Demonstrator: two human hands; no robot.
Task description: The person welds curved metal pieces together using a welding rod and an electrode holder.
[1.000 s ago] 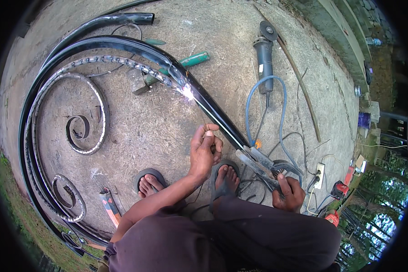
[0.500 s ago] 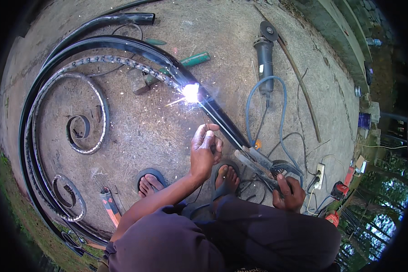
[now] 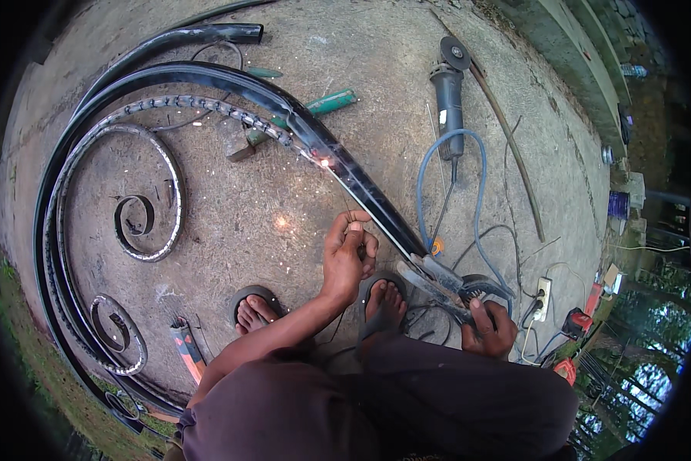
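My right hand [image 3: 490,330] is closed round the handle of a welding electrode holder [image 3: 441,283]. From its jaws a pale welding electrode [image 3: 371,206] slants up and left, alongside a black curved metal tube [image 3: 364,183]. A small orange glow [image 3: 326,162] marks the spot by the electrode's far tip, with sparks scattered about. Below that spot my left hand [image 3: 347,257] pinches a thin wire [image 3: 348,201], most of it hidden by the fingers. Next to the tube curves a bar with a row of weld beads [image 3: 245,117], ending near the glow.
A hammer with a green handle [image 3: 331,102] lies behind the tube. An angle grinder [image 3: 450,100] and its looped cable rest to the right, near a white power strip [image 3: 543,300]. Scroll-shaped metal [image 3: 178,188] lies at left, with a packet of rods [image 3: 185,346] below.
The bright white arc at the electrode's tip has died down to a small orange glow, and sparks have spread lower over the concrete. Both hands are nearly where they were.
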